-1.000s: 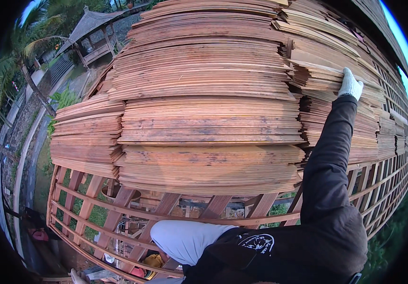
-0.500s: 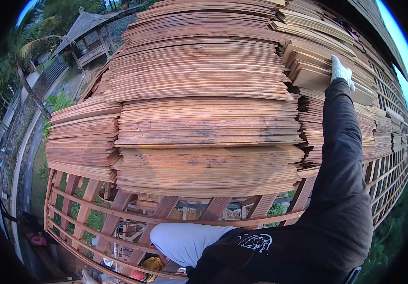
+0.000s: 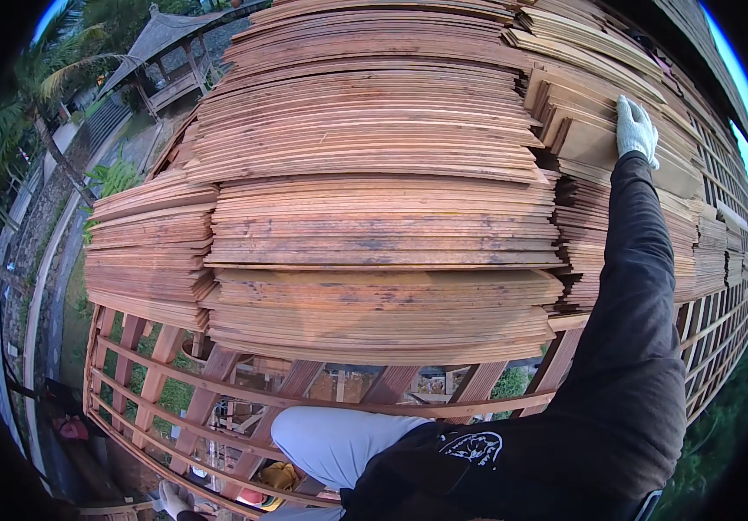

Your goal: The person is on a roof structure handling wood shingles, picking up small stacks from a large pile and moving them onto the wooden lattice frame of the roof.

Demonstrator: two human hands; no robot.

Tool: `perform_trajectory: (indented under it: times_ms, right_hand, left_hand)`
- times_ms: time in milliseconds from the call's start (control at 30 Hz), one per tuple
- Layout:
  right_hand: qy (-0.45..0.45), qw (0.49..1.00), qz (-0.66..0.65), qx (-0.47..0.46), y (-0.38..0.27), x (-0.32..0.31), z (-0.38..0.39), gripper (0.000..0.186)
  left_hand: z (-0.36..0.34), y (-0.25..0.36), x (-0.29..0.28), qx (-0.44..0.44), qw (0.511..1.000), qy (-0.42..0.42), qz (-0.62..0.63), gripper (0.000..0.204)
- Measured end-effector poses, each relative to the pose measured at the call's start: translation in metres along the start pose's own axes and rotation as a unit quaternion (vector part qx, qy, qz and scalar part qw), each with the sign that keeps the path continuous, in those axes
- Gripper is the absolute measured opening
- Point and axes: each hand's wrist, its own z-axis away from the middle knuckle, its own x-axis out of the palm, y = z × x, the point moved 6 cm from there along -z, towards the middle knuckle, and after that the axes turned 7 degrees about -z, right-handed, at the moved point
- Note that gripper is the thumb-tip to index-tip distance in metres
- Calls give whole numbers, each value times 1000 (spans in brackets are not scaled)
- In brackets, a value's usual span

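Note:
My right hand (image 3: 637, 132), in a pale knit glove, is on a loose bundle of thin wooden boards (image 3: 589, 141) at the upper right, fingers curled over their surface. These boards sit unevenly, fanned out at their left ends, on a lower stack (image 3: 586, 226). Long neat stacks of similar boards (image 3: 365, 130) fill the middle, beside a shorter stack (image 3: 144, 252) on the left. My left hand (image 3: 174, 497), also gloved, is low at the left by the edge of the lattice (image 3: 174, 373); its fingers are too small and partly hidden to read.
The stacks lie on an open timber lattice with ground showing through its gaps. My pale-trousered knee (image 3: 330, 438) rests over it. Down to the left are a path, a palm tree (image 3: 52, 122) and a roofed pavilion (image 3: 161, 48). A darker roof edge (image 3: 721, 78) is at the upper right.
The boards under my right hand have shifted and fanned apart at their left ends. My right hand moved slightly left and up. My left hand rose a little at the lower left.

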Motion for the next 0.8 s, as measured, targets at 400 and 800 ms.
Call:
perform_trajectory:
  times_ms: [400,800]
  right_hand:
    - [22,988,151,-3,22,7,-14,69]
    - [77,995,52,25,13,35,-13,82]
  left_hand:
    - [32,-31,9,3,999,-23,-31,57]
    - [116,2,9,46,997,16,56,46]
